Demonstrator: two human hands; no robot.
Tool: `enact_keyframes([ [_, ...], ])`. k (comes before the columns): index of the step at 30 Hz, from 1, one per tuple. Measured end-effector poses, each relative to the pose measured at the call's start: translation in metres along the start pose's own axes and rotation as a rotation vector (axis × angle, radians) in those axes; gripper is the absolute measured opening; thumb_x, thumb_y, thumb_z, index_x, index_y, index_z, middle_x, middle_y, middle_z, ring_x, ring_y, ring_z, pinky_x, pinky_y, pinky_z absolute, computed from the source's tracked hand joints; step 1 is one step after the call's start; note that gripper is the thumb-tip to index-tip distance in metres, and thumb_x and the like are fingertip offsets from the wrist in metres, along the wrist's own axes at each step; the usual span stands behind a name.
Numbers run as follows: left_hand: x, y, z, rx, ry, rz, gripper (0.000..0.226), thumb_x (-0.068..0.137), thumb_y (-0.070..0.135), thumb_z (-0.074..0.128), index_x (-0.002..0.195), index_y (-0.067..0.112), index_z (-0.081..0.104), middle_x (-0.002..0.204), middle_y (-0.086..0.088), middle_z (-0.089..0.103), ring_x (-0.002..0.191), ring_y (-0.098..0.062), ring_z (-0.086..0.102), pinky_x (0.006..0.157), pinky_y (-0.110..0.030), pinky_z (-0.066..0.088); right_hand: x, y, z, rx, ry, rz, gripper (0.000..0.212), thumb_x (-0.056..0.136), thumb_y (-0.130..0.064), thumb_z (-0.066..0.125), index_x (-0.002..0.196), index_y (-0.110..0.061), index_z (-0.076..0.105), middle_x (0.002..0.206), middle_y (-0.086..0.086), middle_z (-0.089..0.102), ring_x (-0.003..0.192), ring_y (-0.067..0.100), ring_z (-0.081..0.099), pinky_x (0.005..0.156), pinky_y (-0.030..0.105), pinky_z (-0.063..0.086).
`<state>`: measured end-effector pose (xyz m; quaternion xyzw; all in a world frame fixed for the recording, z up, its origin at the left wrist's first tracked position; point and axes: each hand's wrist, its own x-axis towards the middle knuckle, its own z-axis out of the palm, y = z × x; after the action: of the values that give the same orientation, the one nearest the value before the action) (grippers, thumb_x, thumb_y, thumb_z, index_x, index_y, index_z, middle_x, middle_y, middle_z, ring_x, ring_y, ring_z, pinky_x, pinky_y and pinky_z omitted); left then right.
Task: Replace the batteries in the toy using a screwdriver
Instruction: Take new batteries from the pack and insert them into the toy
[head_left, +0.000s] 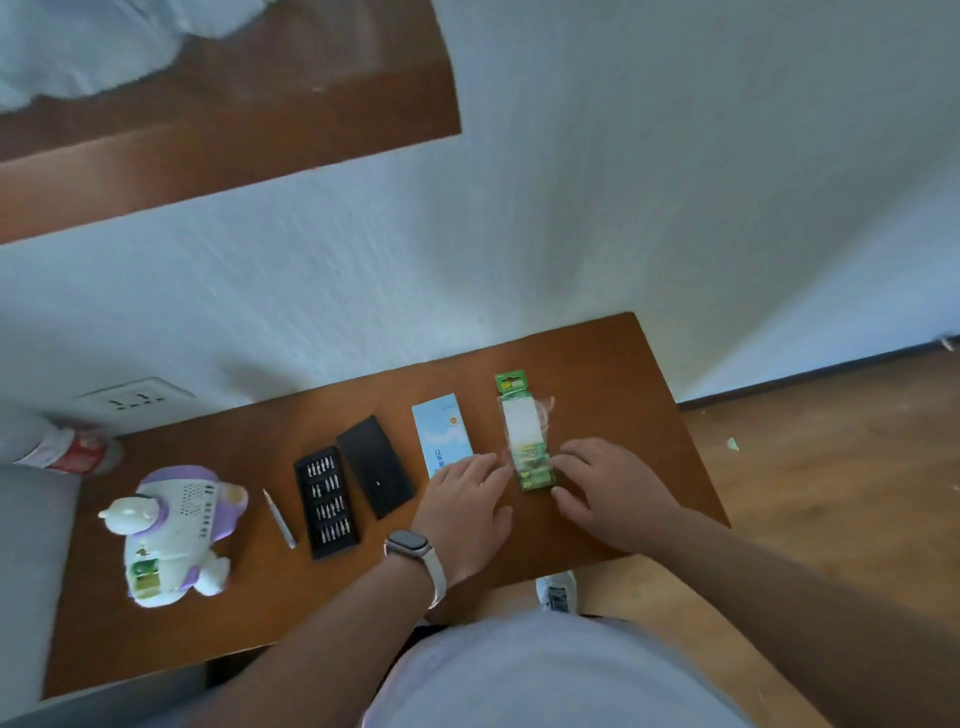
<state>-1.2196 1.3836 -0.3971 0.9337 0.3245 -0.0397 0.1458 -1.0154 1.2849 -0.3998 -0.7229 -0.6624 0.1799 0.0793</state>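
Note:
A white and purple toy (174, 530) lies on its side at the left of the brown table (613, 364), with a small green patch showing near its lower end. Right of it lies a slim silver screwdriver (279, 518), then an open black tray of bits (326, 503) and its black lid (375, 466). A green battery pack (524, 436) in torn clear plastic lies right of centre. My left hand (467, 506) touches the pack's left edge with straight fingers. My right hand (608, 493) has its fingers on the pack's lower right end.
A light blue box (441, 428) lies partly under my left hand. A red and white bottle (72, 452) lies at the far left, near a wall socket (132, 400). The white wall runs behind the table; wooden floor lies to the right.

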Motion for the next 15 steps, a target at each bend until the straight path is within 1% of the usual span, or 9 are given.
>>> enact_keyframes([
  [2,0.007,0.008,0.007,-0.002,-0.022,0.006,0.044,0.089,0.035,0.063,0.131,0.023,0.059,0.138,0.000,0.059,0.128,-0.023,0.054,0.107,-0.040,0.044,0.002,0.015,0.001,-0.003,-0.007,-0.023,0.038,0.091,-0.041,0.055,0.120,-0.019,0.067,0.122,0.001,0.066,0.112,0.019,0.060,0.091,0.034,0.051],
  [4,0.012,0.015,0.014,0.000,-0.046,0.011,0.046,0.092,0.032,0.061,0.137,0.023,0.054,0.143,0.001,0.054,0.134,-0.023,0.048,0.112,-0.040,0.038,0.005,0.028,0.003,-0.005,-0.025,-0.038,0.037,0.090,-0.039,0.057,0.120,-0.018,0.067,0.121,0.001,0.066,0.111,0.019,0.060,0.091,0.035,0.052],
  [6,0.017,0.018,0.020,0.009,-0.057,-0.007,0.045,0.094,0.029,0.060,0.138,0.022,0.052,0.146,0.000,0.052,0.137,-0.024,0.045,0.113,-0.040,0.036,0.012,0.039,0.005,0.006,-0.042,-0.031,0.037,0.090,-0.035,0.058,0.121,-0.017,0.066,0.119,0.002,0.065,0.108,0.020,0.060,0.089,0.036,0.052],
  [11,0.026,0.022,0.032,0.024,-0.101,-0.060,0.044,0.099,0.025,0.054,0.143,0.022,0.047,0.150,-0.002,0.048,0.141,-0.025,0.040,0.117,-0.040,0.030,0.036,0.051,0.014,0.052,-0.080,0.006,0.036,0.095,-0.031,0.055,0.127,-0.017,0.061,0.118,0.002,0.062,0.104,0.019,0.057,0.086,0.033,0.051],
  [15,0.025,0.022,0.040,0.047,-0.149,-0.069,0.040,0.101,0.028,0.050,0.140,0.023,0.049,0.150,0.000,0.047,0.141,-0.025,0.038,0.118,-0.040,0.026,0.055,0.053,0.025,0.139,-0.155,0.025,0.035,0.099,-0.031,0.050,0.131,-0.019,0.057,0.112,0.001,0.058,0.099,0.018,0.055,0.084,0.034,0.049],
])
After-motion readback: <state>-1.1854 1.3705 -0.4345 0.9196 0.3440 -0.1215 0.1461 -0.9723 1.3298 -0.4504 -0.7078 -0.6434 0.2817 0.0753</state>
